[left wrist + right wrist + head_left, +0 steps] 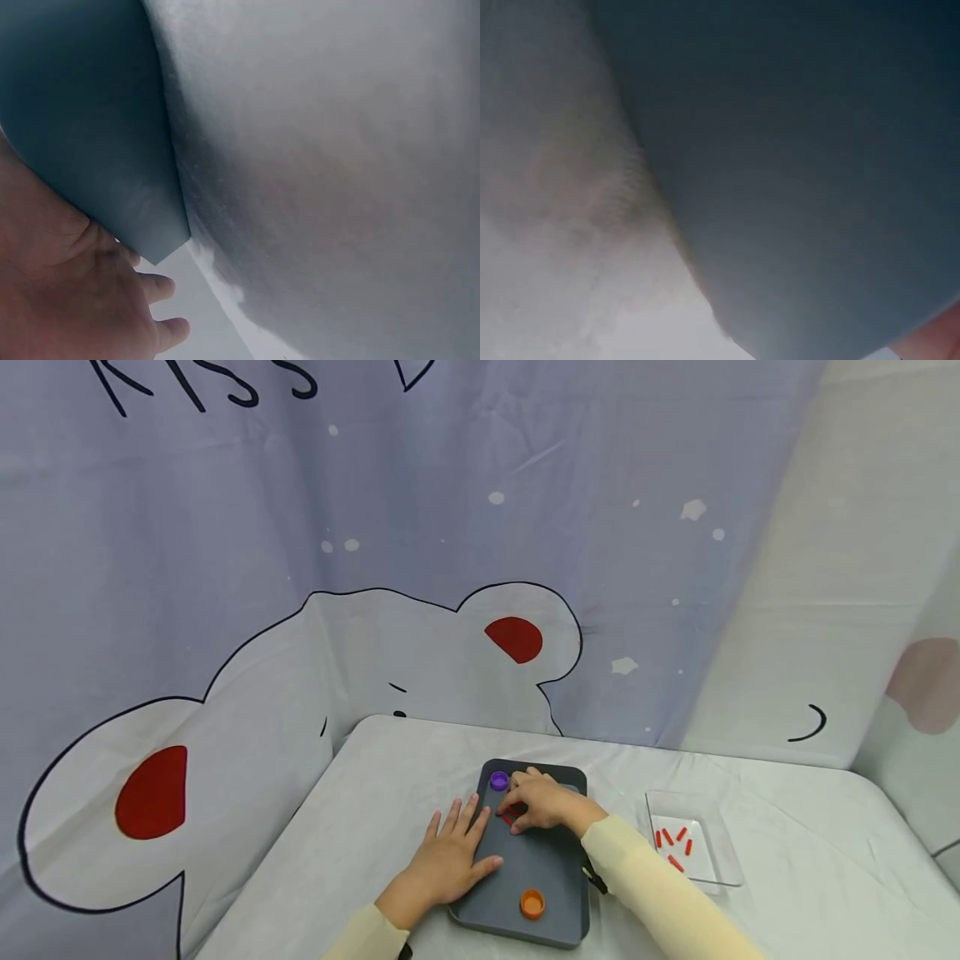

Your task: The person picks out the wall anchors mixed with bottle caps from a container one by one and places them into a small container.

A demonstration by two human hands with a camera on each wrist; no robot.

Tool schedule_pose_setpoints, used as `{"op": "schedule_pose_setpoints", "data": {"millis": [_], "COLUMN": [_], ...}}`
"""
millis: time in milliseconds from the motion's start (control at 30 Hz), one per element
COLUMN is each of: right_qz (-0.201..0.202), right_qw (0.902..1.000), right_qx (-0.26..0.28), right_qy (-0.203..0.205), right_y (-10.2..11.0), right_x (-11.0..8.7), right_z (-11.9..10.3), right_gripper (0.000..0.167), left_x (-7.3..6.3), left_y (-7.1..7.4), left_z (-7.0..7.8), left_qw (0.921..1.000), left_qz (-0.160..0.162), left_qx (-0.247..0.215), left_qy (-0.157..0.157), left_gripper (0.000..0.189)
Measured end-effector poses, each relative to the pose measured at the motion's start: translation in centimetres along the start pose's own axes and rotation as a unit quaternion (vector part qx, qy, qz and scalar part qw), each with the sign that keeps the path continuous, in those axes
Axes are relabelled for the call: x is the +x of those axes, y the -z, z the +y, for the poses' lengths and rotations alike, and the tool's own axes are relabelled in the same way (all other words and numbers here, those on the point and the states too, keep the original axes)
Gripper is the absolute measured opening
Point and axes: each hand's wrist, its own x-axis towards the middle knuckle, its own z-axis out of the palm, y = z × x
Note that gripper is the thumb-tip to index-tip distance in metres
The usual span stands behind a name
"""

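Grey rounded-rectangular tray [551, 877], smooth: left hand [446, 862] at left edge, grip spread wide; right hand [546, 802] curled over slim red sticks [508, 817], far end, pinch indeterminable. Round cups: purple cup [498, 782] far, orange cup [532, 905] near.

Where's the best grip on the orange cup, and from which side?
I'd pinch the orange cup across opposite sides of its round rim, coming from above: it sits open side up on the gray tray, and the left hand and right hand are both clear of it.
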Motion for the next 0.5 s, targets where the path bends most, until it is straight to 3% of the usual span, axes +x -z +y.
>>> {"op": "schedule_pose_setpoints", "data": {"millis": [500], "right_qz": [0.010], "right_qw": [0.9994], "right_qx": [0.028], "right_qy": [0.018], "right_y": [-0.13], "right_x": [-0.12], "right_z": [-0.05], "right_gripper": [0.022], "left_x": [-0.03], "left_y": [-0.06], "left_z": [-0.09], "left_qw": [1.0000], "left_qz": [0.005], "left_qx": [0.003], "left_qy": [0.000], "left_gripper": [0.079]}}
